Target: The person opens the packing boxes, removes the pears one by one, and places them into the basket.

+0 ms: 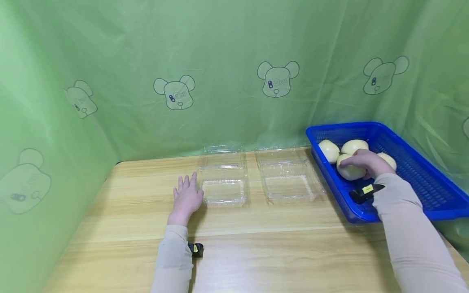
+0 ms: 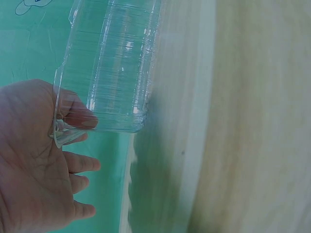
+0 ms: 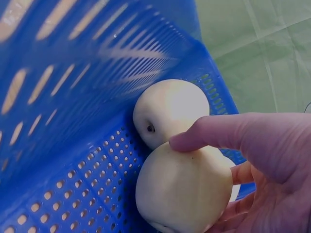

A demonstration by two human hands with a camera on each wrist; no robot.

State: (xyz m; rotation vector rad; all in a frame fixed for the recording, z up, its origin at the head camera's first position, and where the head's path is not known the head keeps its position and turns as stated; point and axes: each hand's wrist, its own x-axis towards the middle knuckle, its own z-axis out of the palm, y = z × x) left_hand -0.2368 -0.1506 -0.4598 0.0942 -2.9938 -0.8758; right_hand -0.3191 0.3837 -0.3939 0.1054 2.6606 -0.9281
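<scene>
My right hand point(image 1: 366, 162) reaches into a blue plastic basket point(image 1: 421, 171) and grips a round, pale yellow pear point(image 3: 182, 189). The thumb lies on the pear's top and the fingers curve round its far side. Another pear point(image 3: 170, 111) with a dark stem pit rests against it, and further pears point(image 1: 354, 146) lie close by. My left hand point(image 1: 187, 198) is at the left edge of a clear plastic box point(image 1: 223, 191), with its fingers spread. In the left wrist view the thumb point(image 2: 80, 116) overlaps the box's rim at the corner and the other fingers extend straight past it.
A second clear plastic box point(image 1: 289, 185), its lid raised at the back, stands between the first box and the basket. All stand on a wooden table point(image 1: 256, 252). A green curtain point(image 1: 227, 49) with bear-head prints rises along the back and sides.
</scene>
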